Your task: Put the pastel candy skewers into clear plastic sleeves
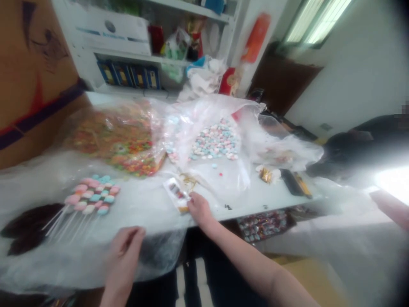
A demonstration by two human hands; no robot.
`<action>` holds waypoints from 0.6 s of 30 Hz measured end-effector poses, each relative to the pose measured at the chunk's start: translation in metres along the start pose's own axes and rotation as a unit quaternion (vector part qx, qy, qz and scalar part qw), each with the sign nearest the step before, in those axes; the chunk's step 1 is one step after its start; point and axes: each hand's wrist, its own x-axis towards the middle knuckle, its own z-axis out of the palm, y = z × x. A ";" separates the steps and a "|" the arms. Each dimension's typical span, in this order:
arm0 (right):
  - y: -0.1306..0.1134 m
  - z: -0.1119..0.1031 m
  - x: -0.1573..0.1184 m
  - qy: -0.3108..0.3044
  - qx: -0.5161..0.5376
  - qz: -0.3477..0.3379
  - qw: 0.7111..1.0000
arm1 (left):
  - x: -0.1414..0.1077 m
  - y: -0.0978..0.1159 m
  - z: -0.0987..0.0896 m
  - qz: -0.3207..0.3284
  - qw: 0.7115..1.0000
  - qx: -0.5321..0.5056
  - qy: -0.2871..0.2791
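Note:
My right hand (pixel 200 209) is closed at the lower right edge of a small white printed packet (pixel 174 192), with its fingertips pinching there. Gold twist ties (pixel 188 181) lie just behind the packet. Over the table's front edge, my left hand (pixel 124 249) is curled, thumb and fingertips together; blur hides whether anything is between them. To its left lie several candy skewers (pixel 92 196) of pink, white and blue pieces on white sticks, side by side. A dark brown bundle (pixel 30 224) sits beside the sticks.
A clear bag of colourful gummy candies (pixel 128 149) lies at the back left. Next to it an open plastic bag holds pastel candies (pixel 215 140). A gold roll (pixel 266 175) and a dark tool (pixel 292 183) lie rightward. Below the edge stands a box of wrapped pieces (pixel 263 226).

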 end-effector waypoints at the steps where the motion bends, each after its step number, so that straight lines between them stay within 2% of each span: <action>1: 0.001 -0.001 0.000 -0.005 0.007 0.005 1.000 | 0.002 0.004 0.007 0.022 0.999 0.005 -0.032; 3: 0.002 -0.003 0.000 -0.008 0.018 0.018 1.000 | 0.004 0.011 0.021 0.054 0.994 0.013 -0.091; 5: 0.004 -0.006 0.001 0.009 0.043 0.020 0.999 | 0.005 0.016 0.034 0.050 0.991 0.014 -0.125; 8: 0.006 -0.013 0.002 0.085 0.140 -0.008 0.986 | 0.005 0.019 0.050 -0.031 0.987 -0.009 -0.158; 10: 0.005 -0.018 0.002 0.120 0.242 -0.003 0.963 | 0.005 0.021 0.057 -0.101 0.978 -0.050 -0.178; 12: 0.001 -0.023 0.001 0.095 0.348 0.045 0.932 | 0.005 0.027 0.063 -0.169 0.960 -0.111 -0.192; 15: -0.013 -0.029 -0.007 0.003 0.479 0.126 0.869 | 0.006 0.040 0.071 -0.257 0.912 -0.232 -0.219; 18: -0.028 -0.030 -0.022 -0.081 0.527 0.154 0.832 | 0.006 0.048 0.080 -0.282 0.860 -0.347 -0.246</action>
